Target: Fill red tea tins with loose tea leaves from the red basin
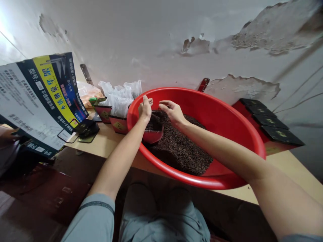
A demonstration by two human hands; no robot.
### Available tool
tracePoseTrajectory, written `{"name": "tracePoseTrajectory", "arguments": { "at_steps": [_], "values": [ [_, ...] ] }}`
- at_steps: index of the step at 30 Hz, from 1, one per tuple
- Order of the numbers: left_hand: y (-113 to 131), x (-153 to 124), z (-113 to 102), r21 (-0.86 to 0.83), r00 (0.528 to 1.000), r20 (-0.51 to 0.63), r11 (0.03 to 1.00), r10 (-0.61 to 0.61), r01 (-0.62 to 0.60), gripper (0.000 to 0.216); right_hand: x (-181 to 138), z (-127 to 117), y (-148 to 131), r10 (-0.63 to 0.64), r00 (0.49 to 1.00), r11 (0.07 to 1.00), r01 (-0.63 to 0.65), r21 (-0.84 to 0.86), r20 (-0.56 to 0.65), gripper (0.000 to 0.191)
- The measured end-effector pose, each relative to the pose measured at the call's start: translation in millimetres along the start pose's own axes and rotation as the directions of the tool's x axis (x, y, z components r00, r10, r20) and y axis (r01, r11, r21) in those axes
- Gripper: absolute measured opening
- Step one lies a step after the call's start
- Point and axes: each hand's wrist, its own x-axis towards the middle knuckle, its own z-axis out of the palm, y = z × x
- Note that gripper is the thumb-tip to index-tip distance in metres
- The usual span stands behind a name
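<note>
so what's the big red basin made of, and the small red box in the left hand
The red basin looks like moulded plastic: smooth, glossy, with highlights along its rolled rim. The small red box, held by the left hand over the dark loose tea, seems to be printed cardboard or tin; its slight sheen leaves that open.

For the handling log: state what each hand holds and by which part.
The left hand grips a small red box by its far rim, tilted in the loose dark tea. The right hand holds nothing visible, hovering open above the tea.
</note>
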Motion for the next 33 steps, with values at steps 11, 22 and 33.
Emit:
{"name": "tracePoseTrajectory", "arguments": {
  "at_steps": [11, 22, 33],
  "values": [
    [-9.6, -19.4, 11.7, 0.850, 0.919, 0.379, 0.352, 0.109, -0.392, 0.053, -92.6, -41.6, 71.9, 0.419, 0.900, 0.385, -0.060, -0.921, 0.117, 0.065],
    [-5.3, -14.5, 21.8, 0.933, 0.947, 0.320, 0.165, 0.024, -0.320, 0.070, -51.8, -58.3, 75.3, 0.342, 0.917, 0.549, -0.016, -0.836, 0.207, 0.035],
    [27.8, -7.0, -18.0, 0.335, 0.998, 0.063, 0.941, 0.024, -0.044, 0.070, -9.8, -19.7, -27.7, 0.053, 0.995, 0.875, -0.007, -0.484, 0.081, 0.029]
  ]
}}
